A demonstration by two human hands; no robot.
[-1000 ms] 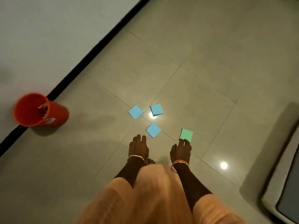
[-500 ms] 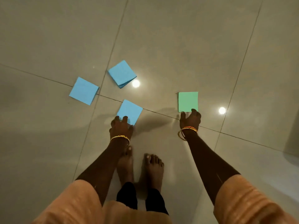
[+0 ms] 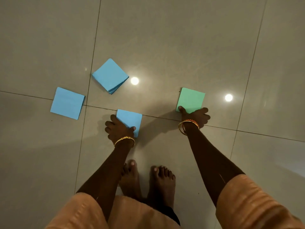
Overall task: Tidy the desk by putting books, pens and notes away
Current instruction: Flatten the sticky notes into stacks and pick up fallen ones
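Several square note pads lie on the tiled floor in front of my bare feet. My left hand [image 3: 118,128] grips the near blue note pad [image 3: 131,119] at its lower left corner, thumb on top. My right hand [image 3: 195,117] pinches the near edge of the green note pad [image 3: 191,99], thumb on its lower left corner. Two more blue note pads lie to the left: one thick stack [image 3: 110,76] turned like a diamond, one flat pad [image 3: 67,103] at far left.
Glossy beige floor tiles [image 3: 165,38] with dark grout lines reflect two ceiling lights [image 3: 134,80]. My bare feet [image 3: 146,179] stand close behind the hands. Orange clothing fills the bottom edge.
The view has come closer to the floor. My left hand has closed on the near blue pad and my right thumb has moved onto the green pad, which is now slightly turned.
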